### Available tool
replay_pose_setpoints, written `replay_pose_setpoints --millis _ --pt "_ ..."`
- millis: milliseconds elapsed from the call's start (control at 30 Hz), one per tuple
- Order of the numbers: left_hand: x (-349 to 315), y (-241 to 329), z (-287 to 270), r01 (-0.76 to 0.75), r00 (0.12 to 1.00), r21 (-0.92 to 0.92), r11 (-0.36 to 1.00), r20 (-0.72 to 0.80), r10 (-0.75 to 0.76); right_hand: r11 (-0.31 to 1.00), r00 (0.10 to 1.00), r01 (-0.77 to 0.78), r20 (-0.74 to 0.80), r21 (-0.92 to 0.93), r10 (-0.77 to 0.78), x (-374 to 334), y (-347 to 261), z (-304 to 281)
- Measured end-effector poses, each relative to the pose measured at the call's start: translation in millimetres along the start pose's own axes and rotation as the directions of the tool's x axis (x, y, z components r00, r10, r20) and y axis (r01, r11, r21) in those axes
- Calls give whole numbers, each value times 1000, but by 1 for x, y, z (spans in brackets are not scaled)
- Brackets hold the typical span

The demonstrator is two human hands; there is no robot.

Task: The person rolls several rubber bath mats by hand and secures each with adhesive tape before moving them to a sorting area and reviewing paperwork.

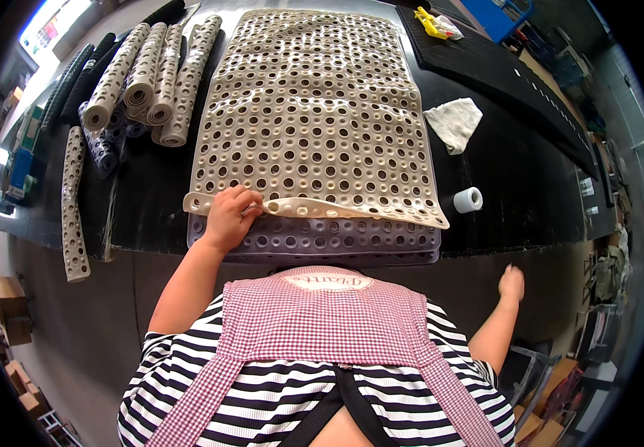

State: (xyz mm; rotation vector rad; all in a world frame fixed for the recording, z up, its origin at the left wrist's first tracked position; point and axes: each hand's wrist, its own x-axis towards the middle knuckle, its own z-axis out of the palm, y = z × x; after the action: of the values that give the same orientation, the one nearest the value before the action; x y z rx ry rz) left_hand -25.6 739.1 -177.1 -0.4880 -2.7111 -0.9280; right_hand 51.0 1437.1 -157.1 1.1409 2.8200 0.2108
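A beige perforated rubber mat (307, 134) lies spread lengthwise on the black table, its near edge curled up. At the left part of that edge, the fingers of my left hand (231, 216) are closed on the mat. Under it, a stack of greyish-purple perforated mats (322, 237) sticks out toward me. My right hand (512, 283) is off to the right, just short of the table's front edge and away from the mat. Its fingers are blurred and partly turned away, so its grip is unclear.
Several rolled beige mats (143, 86) lie at the back left, with dark rolls beside them. One thin roll (74, 205) overhangs the front edge. To the right are a white cloth (454, 124), a white tape roll (468, 200), a black slab (501, 82) and a yellow item (431, 22).
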Motion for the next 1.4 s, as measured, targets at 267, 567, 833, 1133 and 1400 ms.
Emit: replay_pose_setpoints --millis 267,567,833,1133,1400 --pt "-6 2 -3 1 1000 68 998 1 -1 381 711 701 -540 603 -451 -103 -132 -54" --pt "-7 5 5 41 994 172 984 -102 -23 159 186 982 -691 103 -699 -172 -301 -33" --pt "-21 12 9 58 985 326 944 -172 -1 79 250 957 -651 281 -716 -159 -308 -19" --pt "-17 15 8 122 987 304 945 -140 -82 132 329 929 -608 346 -722 -162 -301 -16" --pt "26 0 0 513 857 136 847 -24 -515 408 647 642 -172 649 -743 -129 -333 -29"
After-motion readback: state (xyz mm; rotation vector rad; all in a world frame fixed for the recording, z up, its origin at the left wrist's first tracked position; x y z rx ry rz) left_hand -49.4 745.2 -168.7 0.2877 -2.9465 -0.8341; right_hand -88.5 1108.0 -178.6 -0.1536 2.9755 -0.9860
